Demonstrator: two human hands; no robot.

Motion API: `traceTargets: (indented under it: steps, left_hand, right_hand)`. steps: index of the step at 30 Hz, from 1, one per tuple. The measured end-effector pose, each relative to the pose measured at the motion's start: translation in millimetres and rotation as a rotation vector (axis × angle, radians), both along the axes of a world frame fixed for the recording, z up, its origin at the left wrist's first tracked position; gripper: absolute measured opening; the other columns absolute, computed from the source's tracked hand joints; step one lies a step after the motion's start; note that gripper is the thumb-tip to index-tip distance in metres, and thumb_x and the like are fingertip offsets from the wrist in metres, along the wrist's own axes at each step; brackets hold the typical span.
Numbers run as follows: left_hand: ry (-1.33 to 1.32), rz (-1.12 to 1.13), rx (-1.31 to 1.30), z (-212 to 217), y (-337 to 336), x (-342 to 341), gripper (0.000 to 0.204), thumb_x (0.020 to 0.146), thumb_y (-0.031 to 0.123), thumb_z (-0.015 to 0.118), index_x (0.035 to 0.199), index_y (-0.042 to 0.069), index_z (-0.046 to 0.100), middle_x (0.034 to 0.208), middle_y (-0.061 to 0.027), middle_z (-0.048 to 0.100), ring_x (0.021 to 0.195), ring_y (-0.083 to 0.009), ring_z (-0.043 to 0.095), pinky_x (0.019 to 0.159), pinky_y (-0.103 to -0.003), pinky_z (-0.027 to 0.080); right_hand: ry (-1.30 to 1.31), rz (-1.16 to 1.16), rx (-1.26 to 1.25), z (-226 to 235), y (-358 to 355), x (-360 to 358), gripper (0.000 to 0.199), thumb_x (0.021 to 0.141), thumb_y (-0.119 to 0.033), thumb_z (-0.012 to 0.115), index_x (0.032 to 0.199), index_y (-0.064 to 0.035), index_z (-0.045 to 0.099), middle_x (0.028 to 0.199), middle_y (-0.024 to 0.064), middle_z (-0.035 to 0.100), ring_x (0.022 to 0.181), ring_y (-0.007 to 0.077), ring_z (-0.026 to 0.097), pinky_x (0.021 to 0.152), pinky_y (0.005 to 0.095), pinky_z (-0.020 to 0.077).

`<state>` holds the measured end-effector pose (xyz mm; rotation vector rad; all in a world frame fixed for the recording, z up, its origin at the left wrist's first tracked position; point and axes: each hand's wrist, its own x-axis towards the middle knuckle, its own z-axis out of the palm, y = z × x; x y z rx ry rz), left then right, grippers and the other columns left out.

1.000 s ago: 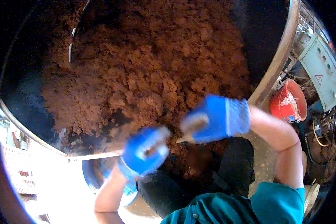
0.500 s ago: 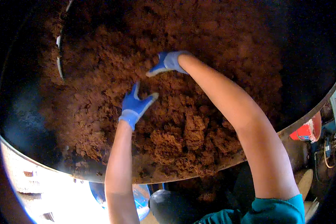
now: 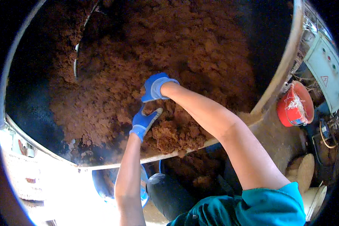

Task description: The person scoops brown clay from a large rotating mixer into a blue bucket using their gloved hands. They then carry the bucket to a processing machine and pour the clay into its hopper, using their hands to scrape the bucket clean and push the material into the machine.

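Note:
Brown, crumbly soil-like material fills a large round dark-walled vessel in front of me. My left hand, in a blue glove with a pale cuff, is over the near part of the material, its thumb spread away from its fingers. Just beyond it my right hand, gloved the same way, bends inward at the wrist. Its thumb and fingers stand apart, with the fingertips partly hidden against the material. I see nothing gripped in either hand. Larger clumps lie beside my left hand, close to the near rim.
The vessel's pale rim curves between my body and the material. A thin curved metal strip rises from the left side. On the right are a red bucket with whitish stuff in it and a pale control box. A blue container stands below the rim.
The view has shifted, bringing more of the right rim, bucket and control box into sight. My right hand has come nearer to me, and the gap between my hands is smaller.

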<state>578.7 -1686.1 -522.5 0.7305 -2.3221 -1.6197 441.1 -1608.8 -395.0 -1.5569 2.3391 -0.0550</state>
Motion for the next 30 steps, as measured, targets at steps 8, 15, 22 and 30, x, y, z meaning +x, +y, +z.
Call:
traceTargets:
  steps: [8, 15, 22, 30]
  left_hand:
    - [0.063, -0.021, -0.413, 60.2, 98.4, 65.9, 0.052, 0.065, 0.039, 0.076, 0.102, 0.006, 0.061, 0.106, -0.0132, 0.061, 0.096, -0.0237, 0.058, 0.086, -0.032, 0.044]
    - [0.293, -0.143, -1.187, 39.9, 179.7, 118.8, 0.045, 0.061, 0.051, 0.067, 0.089, 0.017, 0.061, 0.107, -0.0165, 0.049, 0.105, -0.0353, 0.042, 0.088, -0.053, 0.028]
    - [0.321, -0.701, -0.58, 53.2, 189.9, 169.3, 0.015, 0.068, 0.025, 0.067, 0.081, 0.017, 0.063, 0.104, -0.0099, 0.058, 0.091, -0.0275, 0.058, 0.074, -0.041, 0.048]
    - [0.133, 0.313, -0.709, 39.2, 15.2, 102.4, 0.054, 0.079, 0.02, 0.062, 0.126, 0.002, 0.042, 0.126, -0.0196, 0.045, 0.114, -0.0313, 0.045, 0.096, -0.036, 0.035]
  right_hand:
    - [-0.271, -0.022, -0.054, -13.4, 98.1, 28.4, 0.062, 0.071, -0.056, 0.058, 0.11, -0.008, 0.057, 0.11, 0.0161, 0.059, 0.1, 0.0318, 0.055, 0.085, 0.0367, 0.0437]
    - [-0.537, 0.049, -0.514, -44.6, 249.6, 90.6, 0.061, 0.069, -0.041, 0.071, 0.117, -0.0088, 0.053, 0.118, 0.0167, 0.052, 0.11, 0.0294, 0.049, 0.093, 0.0366, 0.0395]
    - [-0.802, 0.289, 0.029, -9.1, 249.5, 68.4, 0.031, 0.081, -0.032, 0.061, 0.099, -0.006, 0.063, 0.091, 0.0098, 0.065, 0.086, 0.0197, 0.061, 0.077, 0.0315, 0.0485]
    - [0.153, 0.136, -0.444, 19.6, 87.2, -25.4, 0.036, 0.084, -0.037, 0.05, 0.104, -0.0084, 0.06, 0.098, 0.0151, 0.061, 0.091, 0.0334, 0.058, 0.078, 0.0386, 0.0469]
